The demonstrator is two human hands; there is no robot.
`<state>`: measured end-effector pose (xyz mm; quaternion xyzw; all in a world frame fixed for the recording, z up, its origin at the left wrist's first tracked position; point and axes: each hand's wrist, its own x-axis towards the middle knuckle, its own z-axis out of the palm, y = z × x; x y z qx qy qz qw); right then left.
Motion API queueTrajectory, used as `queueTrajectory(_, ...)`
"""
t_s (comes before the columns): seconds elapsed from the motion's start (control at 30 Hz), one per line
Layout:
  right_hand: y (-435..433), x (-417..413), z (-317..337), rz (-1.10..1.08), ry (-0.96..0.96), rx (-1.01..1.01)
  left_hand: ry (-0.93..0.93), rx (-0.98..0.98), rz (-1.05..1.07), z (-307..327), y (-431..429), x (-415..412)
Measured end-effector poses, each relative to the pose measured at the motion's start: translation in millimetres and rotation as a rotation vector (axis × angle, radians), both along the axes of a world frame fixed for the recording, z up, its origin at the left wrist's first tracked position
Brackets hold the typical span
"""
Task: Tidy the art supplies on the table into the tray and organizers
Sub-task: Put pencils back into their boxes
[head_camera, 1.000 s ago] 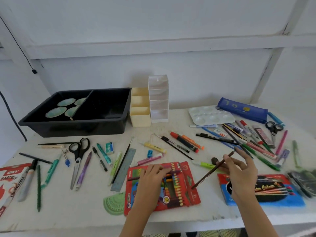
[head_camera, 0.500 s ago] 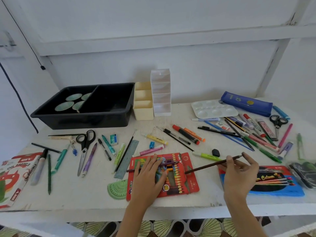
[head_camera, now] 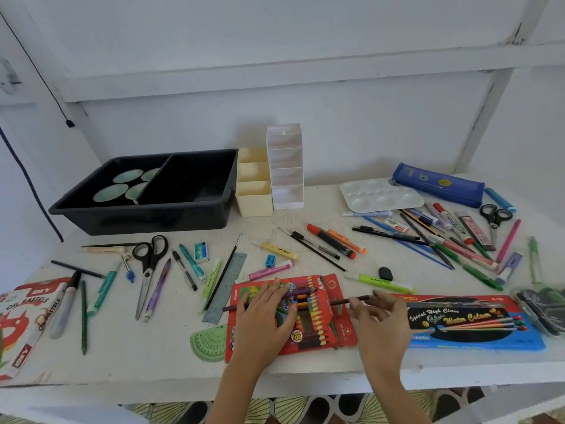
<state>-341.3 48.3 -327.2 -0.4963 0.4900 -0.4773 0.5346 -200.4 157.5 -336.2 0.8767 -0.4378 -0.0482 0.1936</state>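
A red crayon box [head_camera: 321,313] lies open at the table's front edge. My left hand [head_camera: 266,319] rests flat on it, fingers straight. My right hand [head_camera: 379,319] pinches a dark brown pencil [head_camera: 339,302] and holds it nearly level over the box, its tip pointing left. A black two-part tray [head_camera: 189,215] stands at the back left with round green palettes [head_camera: 111,192] in its left part. A cream organizer [head_camera: 255,194] and a white organizer [head_camera: 286,166] stand beside it.
Pens, markers, brushes, black scissors [head_camera: 149,258], a ruler [head_camera: 227,286] and a green protractor [head_camera: 209,342] lie scattered. A blue watercolour box [head_camera: 477,324] lies right of my hands, an oil pastels box [head_camera: 21,319] at far left, a white palette [head_camera: 380,195] and blue pencil case [head_camera: 437,185] behind.
My right hand has carried the pencil left and lowered it from a steep slant to nearly level over the crayon box. My left hand stays on the box.
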Motion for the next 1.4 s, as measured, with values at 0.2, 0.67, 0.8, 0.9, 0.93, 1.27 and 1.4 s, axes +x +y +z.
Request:
queueTrajectory(0.2, 12, 14, -7, 0.043, 0.243, -0.131, -0.012, -0.019, 0.001, -3, 1, -1)
queueTrajectory(0.67, 17, 20, -21, 0.258, 0.598, -0.388, -0.104, -0.181, 0.02, -18, -4, 0)
queueTrajectory(0.8, 13, 16, -15, 0.257, 0.439, -0.273, -0.241, -0.213, -0.019, -20, -4, 0)
queueTrajectory(0.9, 14, 11, -4, 0.206, 0.26, -0.185, -0.227, -0.233, -0.041, -19, -5, -2)
queueTrajectory(0.93, 15, 10, 2, 0.218, 0.208, -0.159, -0.198, -0.242, -0.05, -17, -6, -5)
queueTrajectory(1.27, -11, -8, 30, 0.121, -0.373, 0.258, -0.09, -0.288, -0.047, 6, -18, -43)
queueTrajectory(1.4, -37, -32, 31, -0.104, -0.333, 0.17, 0.042, -0.197, 0.095, -6, 0, -31)
